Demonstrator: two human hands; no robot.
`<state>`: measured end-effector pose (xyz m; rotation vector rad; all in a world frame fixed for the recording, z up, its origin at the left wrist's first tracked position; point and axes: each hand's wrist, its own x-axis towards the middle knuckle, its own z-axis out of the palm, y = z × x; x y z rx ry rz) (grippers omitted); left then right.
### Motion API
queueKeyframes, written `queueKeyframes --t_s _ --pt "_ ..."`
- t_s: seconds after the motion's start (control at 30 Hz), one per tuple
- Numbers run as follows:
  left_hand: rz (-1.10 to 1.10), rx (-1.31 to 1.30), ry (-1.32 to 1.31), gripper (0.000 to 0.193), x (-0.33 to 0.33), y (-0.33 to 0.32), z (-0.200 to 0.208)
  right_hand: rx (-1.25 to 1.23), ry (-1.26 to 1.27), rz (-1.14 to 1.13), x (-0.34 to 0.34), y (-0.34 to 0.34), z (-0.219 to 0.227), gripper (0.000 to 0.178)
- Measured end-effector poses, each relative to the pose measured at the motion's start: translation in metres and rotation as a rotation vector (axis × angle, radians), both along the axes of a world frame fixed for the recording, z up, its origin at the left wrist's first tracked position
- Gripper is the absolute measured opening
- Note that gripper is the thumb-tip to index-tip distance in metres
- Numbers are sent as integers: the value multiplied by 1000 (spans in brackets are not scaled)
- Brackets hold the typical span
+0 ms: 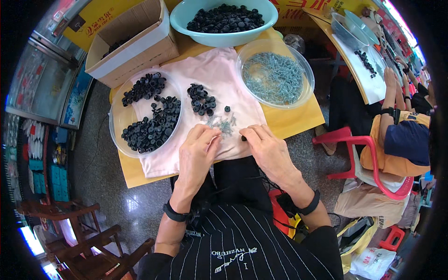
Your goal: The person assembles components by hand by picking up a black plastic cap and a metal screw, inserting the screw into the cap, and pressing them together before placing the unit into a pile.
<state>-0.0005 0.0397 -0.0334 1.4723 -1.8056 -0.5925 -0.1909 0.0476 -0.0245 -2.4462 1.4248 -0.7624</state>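
My left hand [198, 148] is closed in a pinch at the left of a small pile of thin silvery screws [225, 126]; whatever its fingertips hold is too small to make out. To the right of the pile, my right hand [273, 151] pinches a small black plastic part [243, 138], mostly covered by the fingers. Beyond the screws lies one loose black part [227, 108], and farther left a heap of similar black parts [201, 100]. All of this rests on a pale pink cloth [186, 70].
A clear round tub [112, 123] with two heaps of black parts stands left, and a screw-filled tub [308, 84] right. Behind are a cardboard box [140, 53] and a light-blue basin [224, 39] of black pieces. At right, another person [396, 130] works at a second table [357, 70].
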Motion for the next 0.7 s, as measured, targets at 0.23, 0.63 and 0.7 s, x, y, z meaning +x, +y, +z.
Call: queueKeyframes --t_s 0.23,0.63,0.7 --pt "-102 -120 -114 11 -3 0 -4 60 -8 14 -4 -2 0 22" --pt "-75 -27 91 11 3 5 -3 110 -114 18 -3 -1 -5 18" --pt "-63 -35 143 11 5 7 -1 88 -144 26 -2 -1 -5 15"
